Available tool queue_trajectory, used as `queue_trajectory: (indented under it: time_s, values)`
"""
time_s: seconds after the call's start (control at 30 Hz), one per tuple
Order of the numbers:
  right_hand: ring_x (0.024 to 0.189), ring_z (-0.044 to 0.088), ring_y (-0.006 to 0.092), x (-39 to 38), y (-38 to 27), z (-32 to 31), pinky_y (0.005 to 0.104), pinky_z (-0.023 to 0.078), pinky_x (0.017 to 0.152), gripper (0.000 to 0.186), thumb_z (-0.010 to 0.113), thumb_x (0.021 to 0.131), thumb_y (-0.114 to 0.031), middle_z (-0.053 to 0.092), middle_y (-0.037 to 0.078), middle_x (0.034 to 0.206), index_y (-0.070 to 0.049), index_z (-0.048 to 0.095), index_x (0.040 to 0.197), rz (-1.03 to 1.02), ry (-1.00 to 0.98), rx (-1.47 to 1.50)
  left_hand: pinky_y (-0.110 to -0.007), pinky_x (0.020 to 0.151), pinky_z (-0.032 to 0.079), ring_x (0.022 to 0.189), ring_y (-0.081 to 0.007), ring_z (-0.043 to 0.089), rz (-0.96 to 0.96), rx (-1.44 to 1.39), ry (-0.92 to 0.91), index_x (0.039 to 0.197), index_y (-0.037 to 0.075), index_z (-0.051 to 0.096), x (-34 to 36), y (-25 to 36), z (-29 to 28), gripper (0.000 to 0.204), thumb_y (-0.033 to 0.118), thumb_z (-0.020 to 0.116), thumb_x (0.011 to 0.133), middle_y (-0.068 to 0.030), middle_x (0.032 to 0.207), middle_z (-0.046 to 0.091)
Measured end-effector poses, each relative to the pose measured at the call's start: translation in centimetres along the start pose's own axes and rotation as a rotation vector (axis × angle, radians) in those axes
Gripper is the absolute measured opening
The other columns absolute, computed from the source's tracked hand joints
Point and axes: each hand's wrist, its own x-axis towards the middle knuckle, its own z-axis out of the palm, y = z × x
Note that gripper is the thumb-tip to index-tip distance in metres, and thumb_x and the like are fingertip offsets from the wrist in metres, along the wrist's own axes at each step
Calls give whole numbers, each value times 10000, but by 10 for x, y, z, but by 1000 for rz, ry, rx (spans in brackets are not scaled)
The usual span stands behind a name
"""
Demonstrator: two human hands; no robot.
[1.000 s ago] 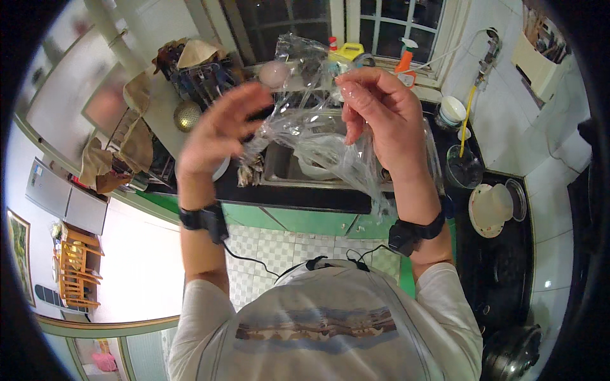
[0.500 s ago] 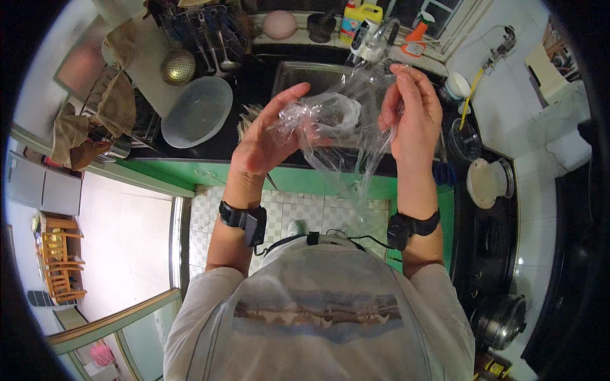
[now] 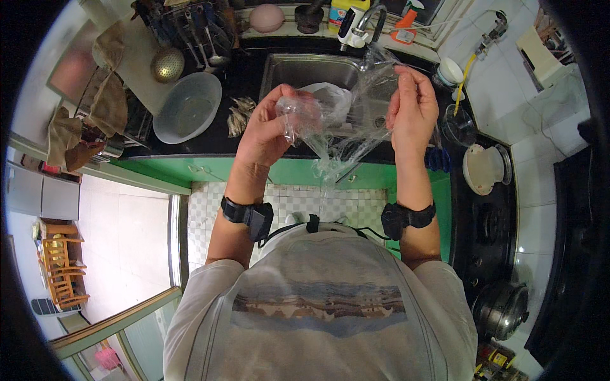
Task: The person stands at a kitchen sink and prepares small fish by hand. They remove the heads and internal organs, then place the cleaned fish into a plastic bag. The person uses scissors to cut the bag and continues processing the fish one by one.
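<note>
A crumpled clear plastic bag (image 3: pixel 356 136) stretches between my two hands above the front of the sink (image 3: pixel 274 71). My left hand (image 3: pixel 267 130) is closed on one side of it, its fingers curled and partly covered by the film. On the other side, my right hand (image 3: pixel 413 111) pinches the bag between thumb and fingertips. Behind the film, a whitish, crumpled-looking item (image 3: pixel 332 98) lies in the sink; the plastic blurs its shape. A small bunch of dried fish-like pieces (image 3: pixel 240 115) lies on the black counter left of my left hand.
Left of the sink stand a translucent basin (image 3: pixel 188 108) and a metal skimmer (image 3: pixel 168 65). A faucet (image 3: pixel 370 25), a yellow bottle (image 3: pixel 346 13) and an orange spray bottle (image 3: pixel 405 28) line the back. Bowls (image 3: pixel 459 124) and a metal pot (image 3: pixel 501 310) are on the right.
My left hand's fingers have drawn together on the bag from a more spread pose. The bag is more bunched, and its hanging part has swung left.
</note>
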Motion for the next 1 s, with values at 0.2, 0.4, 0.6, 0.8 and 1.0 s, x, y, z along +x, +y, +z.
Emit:
queue_trajectory:
  time_s: [0.2, 0.4, 0.6, 0.8, 1.0]
  values:
    - [436, 404, 21, 9, 14, -11, 194, 279, 373, 163, 548, 986, -184, 503, -25, 599, -38, 621, 992, -39, -51, -47, -254, 717, 516, 916, -160, 640, -197, 220, 2, 1044, 26, 611, 3, 3, 5, 351, 75, 731, 717, -75, 1073, 613]
    - [475, 426, 18, 20, 23, -18, 190, 319, 420, 159, 548, 985, -161, 547, -23, 674, -19, 620, 1000, -87, -72, -108, -260, 727, 496, 892, -141, 595, -95, 142, 4, 1037, 39, 593, 10, -13, 8, 370, 83, 739, 700, -66, 1001, 603]
    - [480, 427, 21, 24, 33, -18, 196, 335, 428, 152, 545, 986, -152, 555, -26, 676, -21, 621, 1004, -104, -80, -153, -269, 697, 486, 829, -150, 594, -298, 212, 31, 1069, 41, 570, 10, -15, -4, 413, 71, 727, 688, -42, 979, 592]
    - [471, 423, 21, 31, 40, -26, 199, 319, 415, 163, 556, 981, -164, 540, -28, 648, -19, 626, 1005, -69, -26, -165, -362, 806, 557, 910, -210, 644, -177, 16, 117, 1094, 53, 579, 10, -21, -29, 377, 156, 714, 757, -102, 1106, 612]
    - [419, 341, 9, 34, 44, -25, 192, 242, 373, 178, 544, 987, -181, 448, -53, 559, -27, 623, 1031, -67, -34, -169, -350, 837, 536, 1012, -209, 615, -236, 32, 58, 1286, 51, 523, 23, -23, -32, 585, 369, 708, 831, -173, 1245, 579]
